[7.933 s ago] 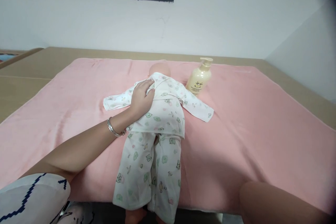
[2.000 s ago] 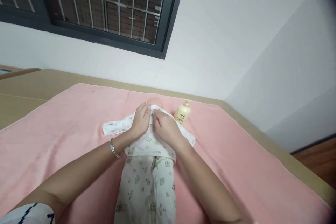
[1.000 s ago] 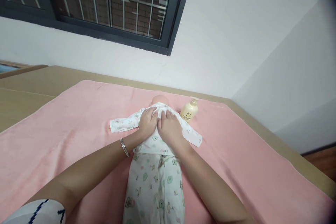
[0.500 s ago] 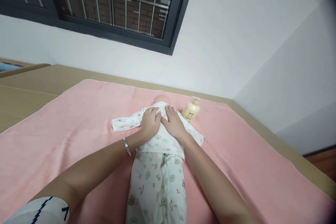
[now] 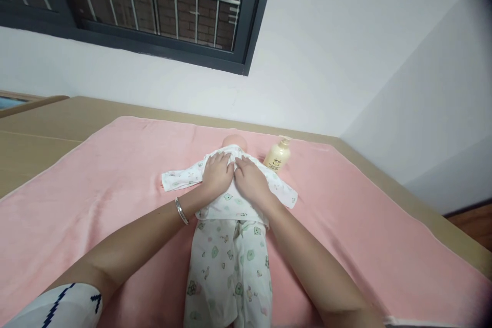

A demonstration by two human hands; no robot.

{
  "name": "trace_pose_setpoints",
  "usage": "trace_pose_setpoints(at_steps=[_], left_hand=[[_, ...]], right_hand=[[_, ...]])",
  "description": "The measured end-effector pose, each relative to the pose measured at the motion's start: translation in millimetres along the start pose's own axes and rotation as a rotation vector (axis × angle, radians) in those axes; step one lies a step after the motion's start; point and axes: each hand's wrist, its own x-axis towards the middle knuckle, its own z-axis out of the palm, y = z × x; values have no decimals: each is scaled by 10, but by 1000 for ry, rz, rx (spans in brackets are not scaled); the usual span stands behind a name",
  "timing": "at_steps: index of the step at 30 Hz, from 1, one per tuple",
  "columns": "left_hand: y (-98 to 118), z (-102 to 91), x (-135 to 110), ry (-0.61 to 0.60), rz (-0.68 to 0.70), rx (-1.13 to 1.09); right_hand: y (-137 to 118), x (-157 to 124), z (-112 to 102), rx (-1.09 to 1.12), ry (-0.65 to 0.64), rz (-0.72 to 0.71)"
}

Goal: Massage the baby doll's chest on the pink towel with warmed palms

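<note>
A baby doll [image 5: 226,196] in a white printed top and trousers [image 5: 215,266] lies on a pink blanket, its bald head away from me and its sleeves spread to both sides. My left hand [image 5: 217,173] rests flat on the left of the doll's upper body, with a silver bangle [image 5: 181,210] at the wrist. Flat on the right side lies my right hand [image 5: 251,179], the two hands nearly meeting at the middle. Both hold nothing. The doll's face is not visible. A cream pump bottle [image 5: 277,156] leans beside the doll's right-hand sleeve.
The pink blanket [image 5: 126,164] covers much of a wooden surface [image 5: 103,106]. Behind it rises a white wall [image 5: 300,61] with a dark-framed, barred window [image 5: 246,56]. A second wall stands to the right.
My right hand has shifted slightly left and its thumb is drawn in toward the left hand. Both hands still lie on the doll's upper body. The view has shifted a little.
</note>
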Motion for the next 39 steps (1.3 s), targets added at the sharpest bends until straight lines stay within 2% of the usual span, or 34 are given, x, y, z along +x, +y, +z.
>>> trace_pose_setpoints(at_steps=[3,6,8,13,16,21,25,27,30,34,37,39], left_hand=[[175,5,-158,-16,39,64],[238,-4,-196,-38,74,38],[175,-17,-117,-38,54,-11],[-133,-27,185,-45,-1,-147],[-204,-3,229,-37,17,-172],[-8,41,16,6,4,-36],[174,29,-131,-33,56,19],[163,3,-98,-56,66,-22],[20,-41,59,-88,41,-123],[-137,-54,199,-115,5,-138],[-58,-23,102,-83,17,-28],[60,-4,-23,-61,37,43]], right_hand=[[207,132,3,47,35,43],[246,168,19,8,24,50],[159,120,32,-47,17,45],[-184,-106,63,-159,-12,-17],[-252,-156,60,-148,-39,-40],[42,42,17,3,28,-56],[266,199,22,49,69,44],[218,179,51,-3,75,74],[-31,24,91,-117,74,66],[-276,-147,49,-195,-13,-65],[-140,-62,-27,-114,-43,-113],[40,56,-51,-48,-32,-76]])
